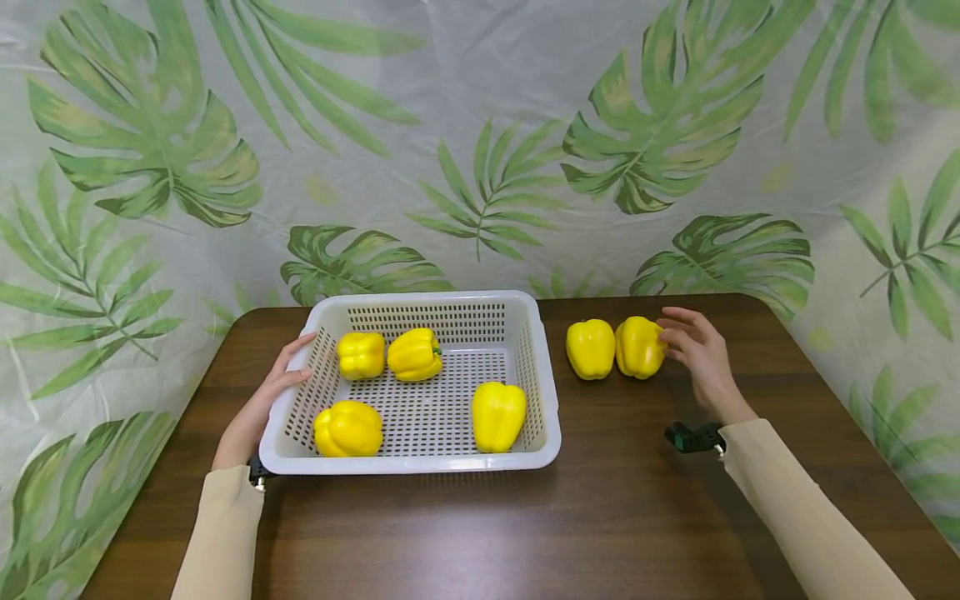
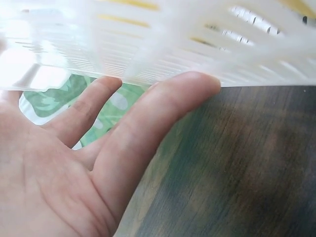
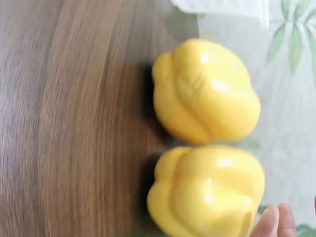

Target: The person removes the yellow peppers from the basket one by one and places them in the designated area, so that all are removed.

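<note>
At the left side of a white slotted plastic basket, my left hand rests with fingers and thumb extended against the rim. The left wrist view shows that thumb right at the slotted wall. Inside the basket lie several yellow bell peppers, one at the front right and another with a green stem at the back. To the basket's right, two more stand side by side, a left pepper and a right pepper. My right hand, loosely bent, has its fingertips beside the right pepper.
The dark wooden table carries the basket and the loose peppers. Behind it hangs a pale cloth with green leaf prints, close to the table's back edge. A dark wrist device sits by the right sleeve.
</note>
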`<state>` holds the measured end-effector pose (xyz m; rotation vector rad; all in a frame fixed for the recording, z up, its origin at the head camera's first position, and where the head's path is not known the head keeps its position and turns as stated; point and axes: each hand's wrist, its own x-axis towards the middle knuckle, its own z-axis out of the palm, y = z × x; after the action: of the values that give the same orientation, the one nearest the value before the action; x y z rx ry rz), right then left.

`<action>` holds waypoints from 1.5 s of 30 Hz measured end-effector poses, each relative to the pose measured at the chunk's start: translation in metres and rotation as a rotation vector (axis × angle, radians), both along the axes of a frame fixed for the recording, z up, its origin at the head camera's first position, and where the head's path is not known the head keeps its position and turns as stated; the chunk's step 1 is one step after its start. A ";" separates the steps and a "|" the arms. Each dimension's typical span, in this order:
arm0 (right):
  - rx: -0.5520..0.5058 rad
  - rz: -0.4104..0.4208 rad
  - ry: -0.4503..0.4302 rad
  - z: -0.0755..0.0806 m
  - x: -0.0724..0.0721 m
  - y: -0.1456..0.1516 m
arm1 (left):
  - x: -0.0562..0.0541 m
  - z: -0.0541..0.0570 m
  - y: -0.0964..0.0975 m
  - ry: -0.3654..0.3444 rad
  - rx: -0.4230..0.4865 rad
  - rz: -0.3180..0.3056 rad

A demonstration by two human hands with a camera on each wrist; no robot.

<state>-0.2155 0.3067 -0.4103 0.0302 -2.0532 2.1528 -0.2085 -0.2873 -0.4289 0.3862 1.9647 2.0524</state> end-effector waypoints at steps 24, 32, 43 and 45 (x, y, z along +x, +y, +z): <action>0.155 0.266 -0.138 0.025 0.007 -0.077 | -0.002 -0.002 0.001 0.038 0.051 0.001; 0.157 0.335 -0.140 0.032 0.009 -0.096 | -0.001 0.000 0.002 0.022 0.054 0.008; 0.134 0.451 -0.140 0.046 0.012 -0.121 | 0.007 0.003 0.000 -0.042 -0.129 0.041; 0.121 0.471 -0.149 0.048 0.013 -0.126 | 0.007 0.003 -0.001 -0.049 -0.139 0.047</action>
<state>-0.2025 0.1805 -0.3619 0.4203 -2.4608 2.3376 -0.2013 -0.2879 -0.4257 0.2599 2.0910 1.9189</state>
